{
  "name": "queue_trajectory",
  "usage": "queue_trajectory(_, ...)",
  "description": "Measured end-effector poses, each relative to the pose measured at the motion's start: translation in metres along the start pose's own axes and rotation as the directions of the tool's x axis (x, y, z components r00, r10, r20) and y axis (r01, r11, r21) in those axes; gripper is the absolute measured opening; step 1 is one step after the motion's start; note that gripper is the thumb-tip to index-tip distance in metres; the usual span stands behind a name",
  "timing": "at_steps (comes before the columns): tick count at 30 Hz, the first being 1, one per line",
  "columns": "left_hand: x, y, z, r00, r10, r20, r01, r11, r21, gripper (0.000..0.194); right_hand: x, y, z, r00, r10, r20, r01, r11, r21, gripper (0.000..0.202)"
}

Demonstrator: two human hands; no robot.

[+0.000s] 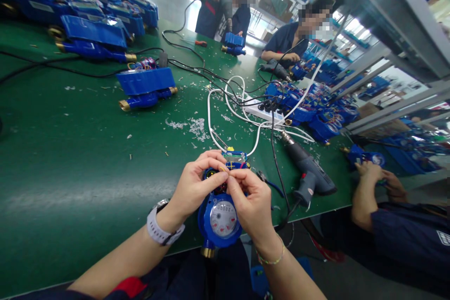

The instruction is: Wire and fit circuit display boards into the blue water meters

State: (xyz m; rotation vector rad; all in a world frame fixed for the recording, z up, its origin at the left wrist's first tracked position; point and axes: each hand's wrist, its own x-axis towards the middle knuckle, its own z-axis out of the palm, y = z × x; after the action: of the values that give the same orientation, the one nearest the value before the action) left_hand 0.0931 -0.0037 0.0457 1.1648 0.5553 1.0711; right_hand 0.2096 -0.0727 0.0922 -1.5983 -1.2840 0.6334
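Green table; blue meter, white dial, brass end.

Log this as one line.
left hand: pinching; right hand: pinching, meeting left; pinched item: unclear; beneath: round blue white-dialled meter; nearby: dark grey heat gun

Table: green, glossy, strewn with clear scraps
Far left: crowded blue units
Left: lone brass-ended unit
Right: white power strip, looped white cable, dark heat gun
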Motion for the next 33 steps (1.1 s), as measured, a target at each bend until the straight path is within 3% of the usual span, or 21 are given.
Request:
queue_trajectory(9,0.0024,0.0003,0.0023,0.999,-0.049,-0.014,0.046,0.987,-0.152,0.004,0.0008,-0.002,0.0011,0.999,-0.045,0.0,0.045,0.997,-0.064,0.016)
queue_trajectory(21,0.0035,0.0062,0.0033,0.997,-0.081,0.002,0.08,0.984,-0.162,0.01,0.0014,-0.0026,0.0032,0.991,-0.136,0.005,0.135,0.983,-0.125,0.014)
queue_trajectory(33,0.0051,0.0061,0.0018,0.99,-0.129,-0.046,0.117,0.972,-0.206,0.013,0.0037,-0.0019,0.002,0.994,-0.109,0.016,0.11,0.989,-0.096,0.014)
